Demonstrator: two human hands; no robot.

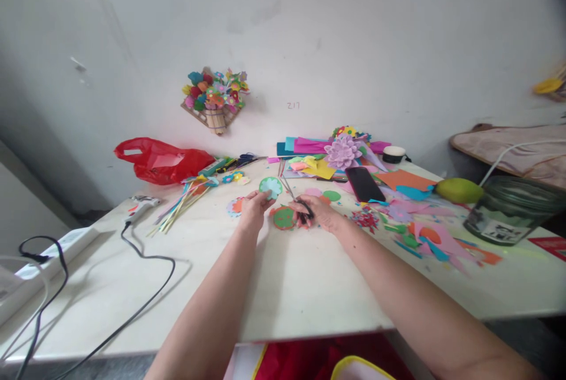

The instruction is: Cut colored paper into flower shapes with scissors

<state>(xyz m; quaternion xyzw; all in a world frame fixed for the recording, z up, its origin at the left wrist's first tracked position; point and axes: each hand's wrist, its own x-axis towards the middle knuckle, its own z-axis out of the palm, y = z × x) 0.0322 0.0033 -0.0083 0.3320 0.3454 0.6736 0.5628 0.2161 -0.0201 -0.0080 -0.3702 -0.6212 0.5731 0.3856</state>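
My left hand point(257, 204) pinches a round paper flower cutout point(271, 187), light blue petals over a green disc, raised a little above the table. In my right hand point(316, 212) are black-handled scissors point(288, 186); their blades point up and away, just right of the cutout, and look parted. Below the blades lies a green disc with a reddish edge point(283, 218). Beside my left hand rests an orange and pale-blue flower cutout point(236, 207), partly covered by the fingers. My fingers hide part of the scissor handles.
A red plastic bag point(161, 160) and thin paper strips point(181, 206) lie left, near a corded glue gun point(144, 207). Coloured scraps point(435, 238), a phone point(365, 184) and a glass jar point(508, 209) are on the right. A power strip point(57, 253) sits at the left edge.
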